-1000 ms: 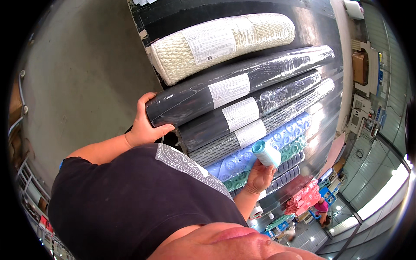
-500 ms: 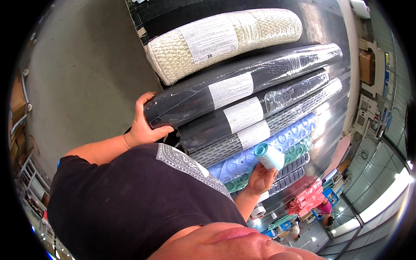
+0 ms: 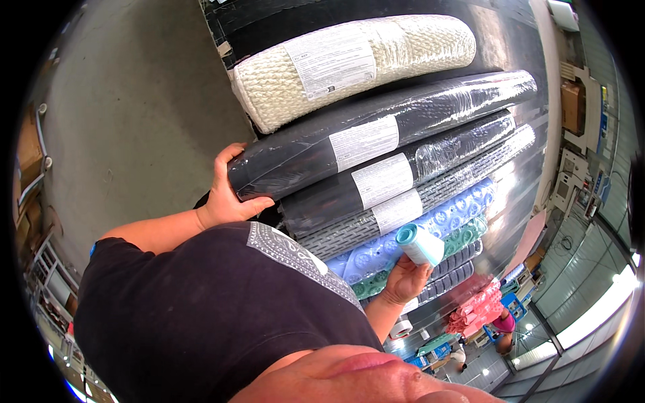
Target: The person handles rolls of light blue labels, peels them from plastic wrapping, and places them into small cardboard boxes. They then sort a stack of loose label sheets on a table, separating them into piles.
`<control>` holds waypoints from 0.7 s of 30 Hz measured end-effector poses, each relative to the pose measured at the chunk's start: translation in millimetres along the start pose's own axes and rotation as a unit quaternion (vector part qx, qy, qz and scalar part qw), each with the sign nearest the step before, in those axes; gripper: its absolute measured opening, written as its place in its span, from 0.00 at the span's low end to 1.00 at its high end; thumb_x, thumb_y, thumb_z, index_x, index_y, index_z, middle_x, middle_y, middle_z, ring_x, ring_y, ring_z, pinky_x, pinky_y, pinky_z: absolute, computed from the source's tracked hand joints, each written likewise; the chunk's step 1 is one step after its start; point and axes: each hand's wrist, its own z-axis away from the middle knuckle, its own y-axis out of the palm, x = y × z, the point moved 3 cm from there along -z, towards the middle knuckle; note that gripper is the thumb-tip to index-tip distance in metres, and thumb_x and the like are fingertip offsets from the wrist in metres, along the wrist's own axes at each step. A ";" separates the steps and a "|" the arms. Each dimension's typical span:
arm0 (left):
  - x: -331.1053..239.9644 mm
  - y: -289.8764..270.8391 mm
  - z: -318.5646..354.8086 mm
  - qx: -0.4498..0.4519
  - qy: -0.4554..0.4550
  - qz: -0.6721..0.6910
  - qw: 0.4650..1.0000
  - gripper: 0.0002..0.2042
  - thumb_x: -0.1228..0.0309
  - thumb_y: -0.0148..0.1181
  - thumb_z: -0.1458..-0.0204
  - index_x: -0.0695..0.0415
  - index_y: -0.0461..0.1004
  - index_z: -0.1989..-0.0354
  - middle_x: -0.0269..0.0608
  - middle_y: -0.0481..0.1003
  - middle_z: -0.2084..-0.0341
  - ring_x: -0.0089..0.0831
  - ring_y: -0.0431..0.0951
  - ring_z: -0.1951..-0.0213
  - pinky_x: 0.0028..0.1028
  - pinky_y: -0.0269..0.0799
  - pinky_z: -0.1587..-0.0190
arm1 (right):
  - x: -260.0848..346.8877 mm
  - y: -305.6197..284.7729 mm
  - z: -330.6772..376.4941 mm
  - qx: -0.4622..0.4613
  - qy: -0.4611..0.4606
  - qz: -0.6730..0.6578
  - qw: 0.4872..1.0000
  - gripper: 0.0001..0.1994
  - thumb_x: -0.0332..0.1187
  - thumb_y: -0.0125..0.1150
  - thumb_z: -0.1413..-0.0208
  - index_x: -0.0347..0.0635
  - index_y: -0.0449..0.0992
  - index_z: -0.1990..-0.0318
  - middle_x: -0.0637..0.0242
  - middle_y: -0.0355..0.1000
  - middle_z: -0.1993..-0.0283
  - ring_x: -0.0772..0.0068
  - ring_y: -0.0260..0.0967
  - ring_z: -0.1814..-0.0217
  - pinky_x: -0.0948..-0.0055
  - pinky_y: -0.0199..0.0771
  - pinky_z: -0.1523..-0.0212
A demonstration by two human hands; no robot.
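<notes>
Black roll [image 3: 413, 121] in the left grip [image 3: 225, 195], teal roll [image 3: 418, 244] in the right grip [image 3: 405, 281]

Clamped on the black roll's near end with the left grip, fingers curled over one side, thumb laid along the other. Stretched across the desk [image 3: 269, 25], from the near edge toward the far edge, with a white label [image 3: 363, 143] on the upper side and clear film glinting along the far half.

Closed around the small teal roll with the right grip. Held above the blue roll [image 3: 450, 213] and green roll [image 3: 463, 232], tilted, coiled end showing.

Just beside the black roll, toward the desk's left end, cream roll [image 3: 403, 54], thick and knobbly, filmed and labelled. On the black roll's other side, in order: slim black roll [image 3: 430, 161], slotted roll [image 3: 443, 188], then blue, green and striped rolls [image 3: 457, 272], all lying crosswise, side by side.

Partly hidden at the near edge by the shirt [image 3: 188, 316]: ends of the blue and green rolls. Near the right wrist, white tape [image 3: 401, 327]. Farther along toward the desk's right end, pink bundle [image 3: 474, 309], crumpled. Beyond it, person [image 3: 504, 326] in pink.
</notes>
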 end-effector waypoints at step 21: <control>-190.5 216.5 4.3 0.530 0.356 -0.298 0.710 0.17 0.59 0.58 0.45 0.58 0.75 0.53 0.45 0.78 0.63 0.44 0.75 0.53 0.45 0.58 0.38 | 111.7 59.2 74.3 0.225 -0.154 0.571 0.774 0.10 0.30 0.64 0.50 0.32 0.71 0.75 0.58 0.73 0.63 0.63 0.71 0.69 0.69 0.70 0.68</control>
